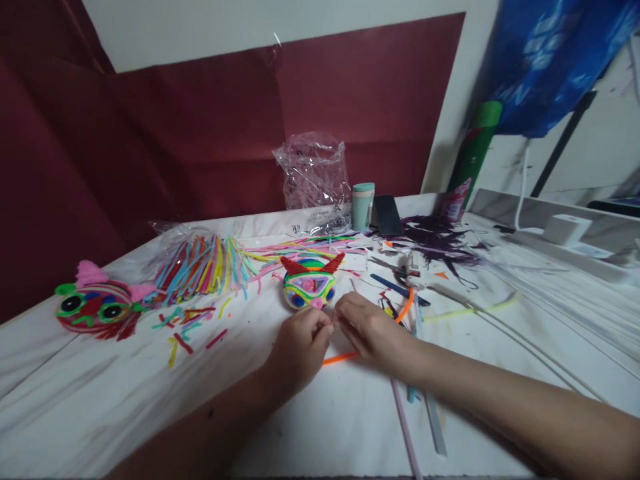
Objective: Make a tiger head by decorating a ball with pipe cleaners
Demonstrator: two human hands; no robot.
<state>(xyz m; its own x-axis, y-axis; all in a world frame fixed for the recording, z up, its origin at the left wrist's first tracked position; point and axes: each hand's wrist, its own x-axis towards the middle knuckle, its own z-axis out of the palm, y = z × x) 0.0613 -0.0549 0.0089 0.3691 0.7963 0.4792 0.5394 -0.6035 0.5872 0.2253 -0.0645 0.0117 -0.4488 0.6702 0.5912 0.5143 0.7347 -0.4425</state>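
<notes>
My left hand [303, 343] and my right hand [370, 327] meet over the table with fingertips pinched together. What lies between the fingertips is too small and hidden to name. An orange pipe cleaner [341, 359] passes beneath both hands, and a curved orange length shows again past my right wrist; whether I grip it I cannot tell. Just beyond my fingers sits a colourful mask-like head [309, 283] made of pipe cleaners, with dark red horns and blue eyes. My fingertips hide part of its lower edge.
A second pipe-cleaner head [95, 303] lies at far left, near cut scraps [187, 323]. Bundled coloured pipe cleaners [200, 267] lie behind. To the right are a glue gun [414, 267], scissors [387, 267], purple strands [435, 240], a phone [387, 215] and a green-lidded cup [363, 207].
</notes>
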